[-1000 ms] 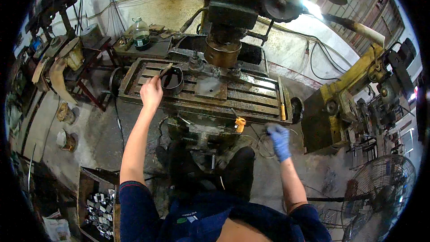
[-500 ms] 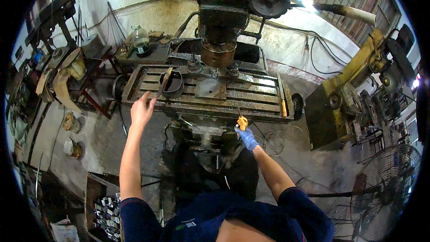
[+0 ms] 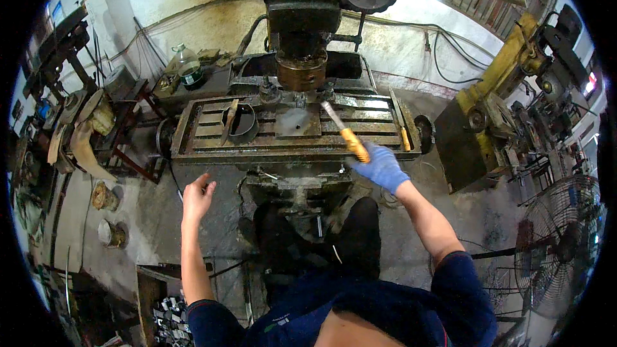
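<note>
My right hand, in a blue glove, is closed round the yellow handle of what looks like a file. Its flat metal blade points up and left over the machine table, beside a flat metal plate under the spindle head. Bare and holding nothing, my left hand hangs in front of the table's left end, fingers loosely bent and apart. Beyond it stands a dark round pot, with a wooden-handled brush leaning at its left side.
Another yellow-handled file lies at the table's right end. A crank wheel sticks out there. A caged fan stands at the right. A box of small metal blocks is at lower left. A clear jug stands behind.
My left hand has drawn back from the brush by the pot, toward me. My right hand has moved right and slightly up, and the file now lies tilted over the table with its blade showing.
</note>
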{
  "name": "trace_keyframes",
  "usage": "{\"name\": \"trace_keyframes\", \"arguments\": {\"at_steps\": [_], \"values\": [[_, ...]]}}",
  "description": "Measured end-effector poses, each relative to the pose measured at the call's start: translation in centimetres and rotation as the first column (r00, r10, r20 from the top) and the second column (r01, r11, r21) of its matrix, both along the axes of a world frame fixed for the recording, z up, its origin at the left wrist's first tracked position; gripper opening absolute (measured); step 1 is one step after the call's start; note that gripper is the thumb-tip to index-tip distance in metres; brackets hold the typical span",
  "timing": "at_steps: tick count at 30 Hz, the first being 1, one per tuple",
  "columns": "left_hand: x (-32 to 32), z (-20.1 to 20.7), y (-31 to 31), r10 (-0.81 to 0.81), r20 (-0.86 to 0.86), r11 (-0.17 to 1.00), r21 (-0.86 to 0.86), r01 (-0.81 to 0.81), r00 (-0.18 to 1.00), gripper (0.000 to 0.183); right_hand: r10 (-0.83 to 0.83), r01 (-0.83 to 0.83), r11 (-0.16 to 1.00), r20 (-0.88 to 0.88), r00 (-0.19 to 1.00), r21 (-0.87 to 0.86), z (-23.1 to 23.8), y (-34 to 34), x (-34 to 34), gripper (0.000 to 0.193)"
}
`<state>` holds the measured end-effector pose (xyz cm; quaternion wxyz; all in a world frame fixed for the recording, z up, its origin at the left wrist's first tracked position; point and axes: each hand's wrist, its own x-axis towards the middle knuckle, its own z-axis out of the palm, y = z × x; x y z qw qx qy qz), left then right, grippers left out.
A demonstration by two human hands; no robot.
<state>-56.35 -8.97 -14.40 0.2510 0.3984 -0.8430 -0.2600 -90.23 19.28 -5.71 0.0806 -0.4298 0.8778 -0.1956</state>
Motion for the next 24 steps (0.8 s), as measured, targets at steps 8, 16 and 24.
{"name": "trace_keyframes", "arguments": {"at_steps": [8,16,24], "values": [[-1.8,1.4,1.9,-0.122,0.083,0.992,0.028,0.120,0.989,0.037,0.020,0.018,0.953,-0.120,0.993,0.303,-1.4,-10.2,-1.4,0.050],[-0.8,-1.4,2.1,-0.171,0.094,0.985,-0.005,0.173,0.981,0.033,0.034,-0.015,0.962,-0.064,0.997,0.273,-0.4,-7.9,-2.5,0.060],[-6.1,-2.3,7.3,-0.048,-0.513,0.506,0.727,0.464,0.857,0.034,0.585,-0.662,0.742,0.379,0.717,0.107,0.4,-0.4,5.0,0.055]]}}
